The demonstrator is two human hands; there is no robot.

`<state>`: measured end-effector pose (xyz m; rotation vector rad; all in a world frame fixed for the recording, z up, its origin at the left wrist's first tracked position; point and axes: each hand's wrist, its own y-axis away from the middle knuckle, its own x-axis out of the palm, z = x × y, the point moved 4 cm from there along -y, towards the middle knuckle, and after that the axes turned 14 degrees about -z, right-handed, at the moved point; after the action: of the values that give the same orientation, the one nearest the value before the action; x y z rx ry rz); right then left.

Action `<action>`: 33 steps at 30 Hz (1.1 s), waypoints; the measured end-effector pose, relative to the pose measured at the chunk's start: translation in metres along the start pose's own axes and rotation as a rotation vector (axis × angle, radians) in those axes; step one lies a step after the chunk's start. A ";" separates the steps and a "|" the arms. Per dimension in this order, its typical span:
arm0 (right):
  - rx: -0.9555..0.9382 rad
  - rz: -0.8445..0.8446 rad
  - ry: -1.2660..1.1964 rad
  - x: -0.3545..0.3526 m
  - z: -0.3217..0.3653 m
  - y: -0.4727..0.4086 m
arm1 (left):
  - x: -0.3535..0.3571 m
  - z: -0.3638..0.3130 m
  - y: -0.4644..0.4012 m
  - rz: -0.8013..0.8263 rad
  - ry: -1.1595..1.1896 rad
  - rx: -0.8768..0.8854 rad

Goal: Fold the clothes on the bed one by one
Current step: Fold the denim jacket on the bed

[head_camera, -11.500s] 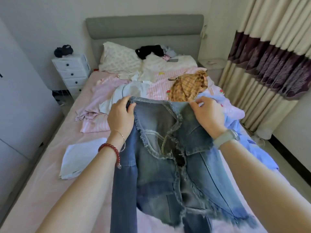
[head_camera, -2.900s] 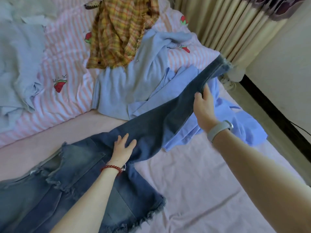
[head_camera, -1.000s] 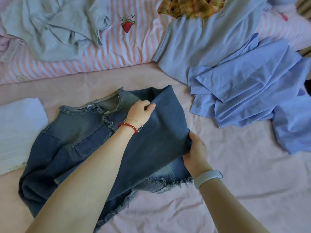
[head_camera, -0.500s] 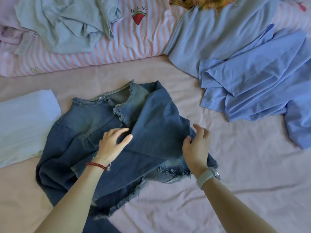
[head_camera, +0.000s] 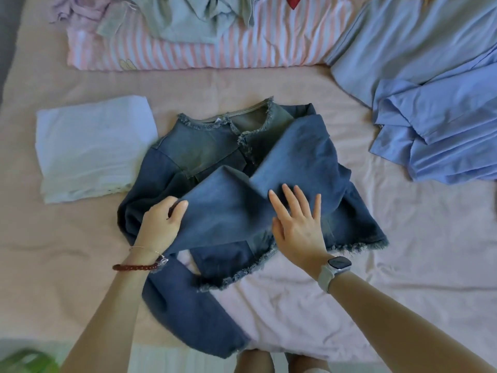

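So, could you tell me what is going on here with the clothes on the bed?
A person is folding a denim jacket laid out on the pink bed sheet. The left hand grips one sleeve, folded across the front, while the right hand lies flat and open on the other folded sleeve. A folded white garment lies beside the jacket. Unfolded blue clothes and a grey-green garment lie further up the bed.
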<state>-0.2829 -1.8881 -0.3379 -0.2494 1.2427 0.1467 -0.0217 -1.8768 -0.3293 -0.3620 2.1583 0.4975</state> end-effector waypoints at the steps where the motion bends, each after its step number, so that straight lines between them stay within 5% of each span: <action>1: -0.021 0.085 0.011 0.005 0.008 0.002 | -0.003 0.015 0.004 -0.004 -0.035 -0.068; 5: -0.085 0.334 0.152 0.037 0.029 0.007 | 0.003 0.063 0.023 0.083 -0.090 -0.296; 9: -0.298 0.366 0.049 0.046 0.078 0.009 | -0.006 0.078 0.046 0.091 0.308 -0.386; 11: -0.348 0.431 0.025 0.054 0.095 0.020 | -0.006 0.084 0.063 0.191 0.238 -0.304; 13: -0.286 0.455 0.002 0.055 0.103 0.026 | -0.012 0.083 0.071 0.120 0.169 -0.154; 16: -0.127 0.247 -0.205 0.036 0.107 0.026 | -0.024 0.076 0.069 -0.027 0.355 -0.124; 18: -0.094 0.019 -0.285 0.021 0.102 0.026 | -0.026 0.082 0.064 -0.064 0.391 -0.208; 20: -0.161 -0.005 -0.272 0.017 0.101 0.032 | -0.020 0.096 0.061 0.009 0.308 -0.332; 23: -0.286 0.336 -0.104 0.038 0.105 0.048 | -0.006 0.123 0.072 0.117 0.154 -0.414; 25: -0.306 0.642 0.076 0.060 0.102 0.061 | -0.009 0.142 0.082 -0.035 0.087 -0.481; 27: -0.328 0.730 0.170 0.072 0.100 0.063 | -0.011 0.158 0.091 -0.174 0.059 -0.581; 33: -0.288 0.468 -0.041 0.064 0.134 0.053 | 0.006 0.175 0.115 -0.147 0.604 -0.984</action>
<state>-0.1529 -1.8026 -0.3646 -0.1986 1.2206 0.7343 0.0469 -1.6934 -0.4045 -1.3307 2.2518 1.5063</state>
